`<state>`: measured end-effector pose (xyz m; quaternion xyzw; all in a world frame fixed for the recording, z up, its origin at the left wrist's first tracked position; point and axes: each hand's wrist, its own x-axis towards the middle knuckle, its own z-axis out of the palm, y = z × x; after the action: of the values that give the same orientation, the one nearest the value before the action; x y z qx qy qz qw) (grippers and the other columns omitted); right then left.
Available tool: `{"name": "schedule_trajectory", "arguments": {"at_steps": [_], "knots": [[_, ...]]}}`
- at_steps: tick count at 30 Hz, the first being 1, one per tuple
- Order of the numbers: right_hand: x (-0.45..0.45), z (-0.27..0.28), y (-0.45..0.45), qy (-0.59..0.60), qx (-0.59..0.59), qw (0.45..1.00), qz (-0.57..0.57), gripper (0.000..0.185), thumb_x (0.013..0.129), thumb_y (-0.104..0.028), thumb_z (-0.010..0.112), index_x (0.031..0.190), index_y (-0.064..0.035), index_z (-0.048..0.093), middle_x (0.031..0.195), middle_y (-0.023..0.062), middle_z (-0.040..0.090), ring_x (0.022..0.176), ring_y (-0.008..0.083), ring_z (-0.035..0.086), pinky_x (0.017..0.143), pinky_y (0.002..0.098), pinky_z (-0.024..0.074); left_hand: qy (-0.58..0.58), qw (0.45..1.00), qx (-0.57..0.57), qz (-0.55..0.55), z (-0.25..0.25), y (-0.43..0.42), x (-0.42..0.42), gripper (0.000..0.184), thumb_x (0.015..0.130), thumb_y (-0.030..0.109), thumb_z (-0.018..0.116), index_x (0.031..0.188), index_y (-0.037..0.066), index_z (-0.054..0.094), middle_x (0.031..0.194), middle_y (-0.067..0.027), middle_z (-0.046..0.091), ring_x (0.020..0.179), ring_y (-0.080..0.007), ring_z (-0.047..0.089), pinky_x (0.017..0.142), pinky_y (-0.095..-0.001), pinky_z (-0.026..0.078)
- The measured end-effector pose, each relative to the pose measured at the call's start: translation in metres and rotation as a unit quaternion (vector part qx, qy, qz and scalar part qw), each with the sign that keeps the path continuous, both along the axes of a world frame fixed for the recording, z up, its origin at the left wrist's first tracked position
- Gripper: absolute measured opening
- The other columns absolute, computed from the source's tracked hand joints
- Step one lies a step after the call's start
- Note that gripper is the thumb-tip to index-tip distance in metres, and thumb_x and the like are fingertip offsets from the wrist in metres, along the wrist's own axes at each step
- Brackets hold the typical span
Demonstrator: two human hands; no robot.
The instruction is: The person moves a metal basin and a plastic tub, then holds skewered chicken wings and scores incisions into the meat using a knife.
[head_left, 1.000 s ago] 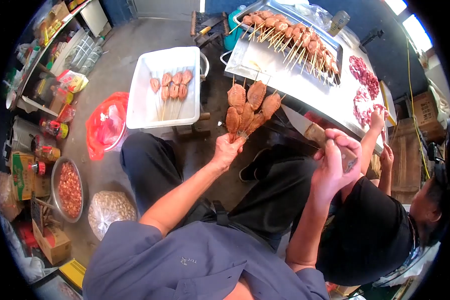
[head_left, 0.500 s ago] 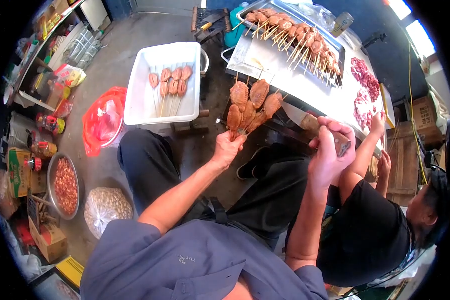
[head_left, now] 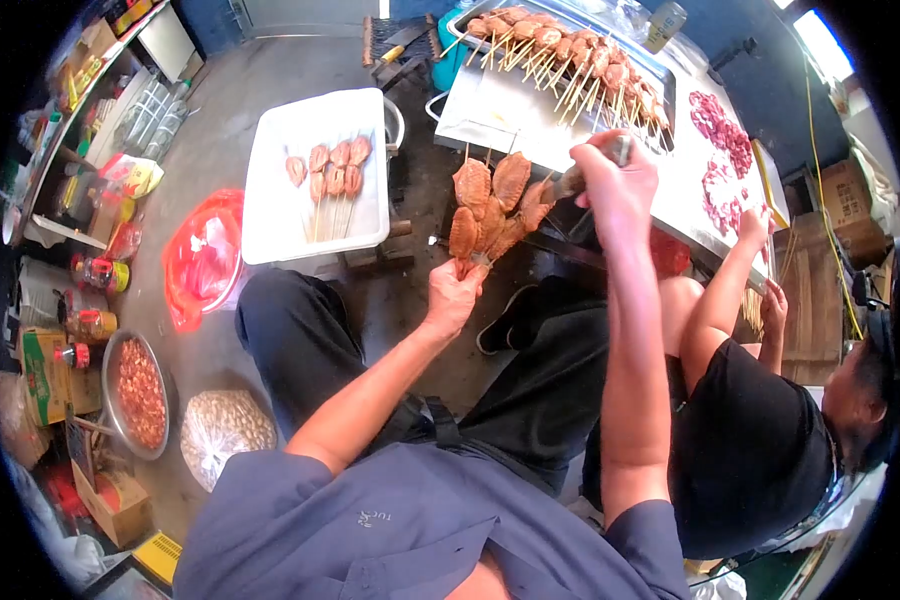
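My left hand [head_left: 454, 298] is closed around the lower ends of several skewers, holding a bunch of skewered chicken wings [head_left: 491, 210] fanned upward over the floor between my knees. Their sauce-brown pieces face up. My right hand [head_left: 618, 180] grips what looks like a flat brush [head_left: 571, 183], its handle end showing above my fist. The brush's tan end is at the right edge of the bunch; whether it touches the meat I cannot tell. In front of my left hand stands a white plastic tub [head_left: 260, 200] with several skewered wings lying in it.
A metal tray [head_left: 660, 75] heaped with skewers sits on the metal table [head_left: 490, 125], with raw red meat [head_left: 720, 190] farther right. A co-worker [head_left: 760, 440] sits at my right. On the left floor are a red bag [head_left: 182, 285], a steel bowl [head_left: 166, 400] and a bag of peanuts [head_left: 225, 430].
My right hand has moved up and left, bringing the brush from beside the table edge to the wings. My left hand keeps its hold on the skewers. The view has shifted slightly.
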<state>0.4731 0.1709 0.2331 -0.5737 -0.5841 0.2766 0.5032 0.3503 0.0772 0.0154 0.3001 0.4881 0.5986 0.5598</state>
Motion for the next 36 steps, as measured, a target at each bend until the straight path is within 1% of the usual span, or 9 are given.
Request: {"name": "schedule_trajectory", "arguments": {"at_steps": [4,7,8,12,18,22,26,33,36], "knots": [[-0.005,-0.034,0.001,0.056,-0.06,0.995,-0.057,0.014,0.074,-0.011,0.064,0.08,0.0016,0.064,0.062,0.0063,0.062,0.054,0.0112,0.057,0.054,0.0275,0.0472,0.013,1.0,-0.025,0.01,-0.008,0.005,0.004,0.014,0.087,0.011,0.066,0.075,0.005,0.059,0.063,0.0037,0.054,0.054,-0.0051,0.045,0.049,-0.0223,0.034],[-0.001,-0.085,0.0,0.037,0.034,0.996,-0.073,0.01,0.075,-0.009,0.066,0.077,0.0008,0.068,0.066,0.0033,0.063,0.059,0.0119,0.058,0.063,0.0291,0.0496,0.018,1.0,-0.002,0.0,-0.009,0.004,0.006,0.016,0.086,0.012,0.067,0.074,0.006,0.059,0.063,0.0035,0.054,0.054,-0.0052,0.045,0.049,-0.0226,0.034],[0.002,-0.097,0.0,0.069,0.053,0.993,-0.074,0.008,0.076,-0.006,0.066,0.081,-0.0001,0.068,0.07,0.0032,0.064,0.058,0.0109,0.057,0.057,0.0276,0.0497,0.013,1.0,-0.013,-0.001,-0.012,0.006,0.007,0.016,0.086,0.013,0.067,0.073,0.006,0.059,0.063,0.0035,0.054,0.054,-0.0053,0.045,0.049,-0.023,0.034],[0.008,-0.063,-0.022,0.179,0.008,0.983,-0.034,0.006,0.078,0.001,0.064,0.084,0.0002,0.066,0.074,0.0051,0.064,0.054,0.0079,0.055,0.042,0.0205,0.0452,0.048,0.998,-0.028,0.014,-0.012,0.01,0.005,0.018,0.086,0.015,0.068,0.073,0.005,0.06,0.063,0.0032,0.055,0.055,-0.0055,0.046,0.049,-0.0236,0.035],[0.016,0.008,-0.062,0.168,0.03,0.985,-0.018,0.003,0.079,0.001,0.063,0.082,0.0007,0.064,0.076,0.0069,0.066,0.049,0.0077,0.053,0.041,0.0185,0.042,0.063,0.997,-0.048,0.005,-0.01,0.007,0.012,0.02,0.086,0.017,0.069,0.073,0.005,0.06,0.063,0.003,0.055,0.055,-0.0059,0.046,0.049,-0.0241,0.036],[0.0,-0.04,-0.05,0.118,0.046,0.991,-0.052,0.006,0.08,0.002,0.062,0.084,-0.001,0.064,0.072,0.0046,0.064,0.048,0.0064,0.052,0.042,0.0188,0.042,0.025,0.999,-0.028,0.006,-0.012,0.008,0.016,0.021,0.086,0.019,0.069,0.072,0.006,0.06,0.063,0.0032,0.055,0.055,-0.0058,0.046,0.049,-0.0239,0.035],[-0.004,-0.076,-0.027,0.171,0.02,0.983,-0.065,0.007,0.079,0.003,0.063,0.085,-0.0006,0.063,0.073,0.0048,0.064,0.05,0.0071,0.053,0.042,0.0205,0.0443,0.029,0.999,-0.04,-0.001,-0.015,0.01,0.01,0.022,0.086,0.019,0.07,0.072,0.006,0.06,0.063,0.0035,0.055,0.055,-0.0055,0.046,0.049,-0.0238,0.036],[0.002,-0.017,-0.077,0.129,0.026,0.991,-0.037,0.007,0.081,0.002,0.062,0.087,-0.0005,0.059,0.086,0.0076,0.068,0.056,0.0054,0.054,0.046,0.0187,0.0456,0.057,0.997,-0.048,0.007,-0.014,0.01,0.014,0.023,0.086,0.018,0.07,0.07,0.006,0.058,0.06,0.0035,0.053,0.052,-0.0058,0.045,0.047,-0.0238,0.035],[-0.001,-0.041,-0.079,0.135,0.053,0.989,-0.031,0.006,0.082,0.002,0.061,0.088,-0.0007,0.06,0.083,0.0057,0.067,0.056,0.005,0.054,0.047,0.0184,0.045,0.063,0.997,-0.045,0.003,-0.014,0.009,0.012,0.022,0.086,0.017,0.069,0.07,0.005,0.059,0.06,0.0029,0.053,0.051,-0.006,0.045,0.047,-0.0238,0.036]]}}
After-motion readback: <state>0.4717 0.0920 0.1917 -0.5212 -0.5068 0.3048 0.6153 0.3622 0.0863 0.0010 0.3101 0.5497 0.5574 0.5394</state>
